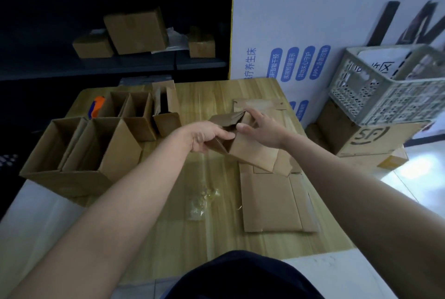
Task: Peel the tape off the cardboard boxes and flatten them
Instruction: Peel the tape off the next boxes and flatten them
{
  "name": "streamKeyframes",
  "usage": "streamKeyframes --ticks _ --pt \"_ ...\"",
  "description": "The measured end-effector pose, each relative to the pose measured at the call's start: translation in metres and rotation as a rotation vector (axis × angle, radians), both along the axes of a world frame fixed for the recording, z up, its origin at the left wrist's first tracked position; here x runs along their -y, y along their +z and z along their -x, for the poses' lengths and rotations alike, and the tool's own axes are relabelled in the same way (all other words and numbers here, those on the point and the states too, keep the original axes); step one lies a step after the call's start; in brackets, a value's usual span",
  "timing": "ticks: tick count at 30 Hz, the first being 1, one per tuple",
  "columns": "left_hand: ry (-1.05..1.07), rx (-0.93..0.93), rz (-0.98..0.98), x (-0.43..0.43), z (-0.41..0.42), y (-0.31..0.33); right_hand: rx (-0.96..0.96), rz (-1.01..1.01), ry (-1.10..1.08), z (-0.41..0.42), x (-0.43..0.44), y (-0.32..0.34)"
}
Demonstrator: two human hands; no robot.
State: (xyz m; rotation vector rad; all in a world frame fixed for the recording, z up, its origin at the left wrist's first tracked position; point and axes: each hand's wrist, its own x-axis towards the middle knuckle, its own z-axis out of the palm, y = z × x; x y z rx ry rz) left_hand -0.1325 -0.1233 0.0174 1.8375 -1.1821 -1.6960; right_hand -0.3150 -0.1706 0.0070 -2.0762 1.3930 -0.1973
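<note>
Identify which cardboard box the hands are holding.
The half-collapsed box held by left hand and right hand; the open boxes at left stand untouched.

Open boxes stand along the table's left edge, with a cutter behind them at the far left corner. A partly folded box is at the middle, above flattened cardboard by the right edge. Tape scraps lie left of that cardboard.

You have five open boxes along the left edge of the desk, one half-folded box, two flattened boxes at the right edge, one tape wad and one cutter.
</note>
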Motion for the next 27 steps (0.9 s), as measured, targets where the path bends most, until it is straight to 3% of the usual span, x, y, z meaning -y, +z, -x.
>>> streamKeyframes --ticks 6,9,15,18,20,23,25,27 --pt "0.042 -0.082 0.145 0.000 -0.008 -0.001 0.270 -0.096 -0.098 0.006 0.001 0.016" --pt "0.010 -0.171 0.272 -0.004 -0.018 0.007 0.193 -0.129 -0.271 0.019 0.015 0.025" --pt "-0.096 -0.182 0.379 -0.015 -0.027 0.019 0.354 -0.579 -0.603 0.031 0.031 0.044" --pt "-0.094 -0.118 0.442 -0.016 -0.026 0.019 0.431 -0.528 -0.726 0.034 0.039 0.047" --pt "-0.051 0.022 0.521 -0.015 -0.029 0.012 0.430 -0.433 -0.800 0.039 0.043 0.044" --pt "0.131 0.169 0.683 -0.014 -0.032 0.002 0.469 -0.367 -0.839 0.043 0.045 0.041" --pt "0.189 0.059 0.655 -0.016 -0.036 -0.004 0.517 -0.341 -0.868 0.045 0.045 0.038" --pt "0.077 -0.091 0.526 -0.019 -0.039 -0.008 0.602 -0.313 -0.872 0.046 0.047 0.033"
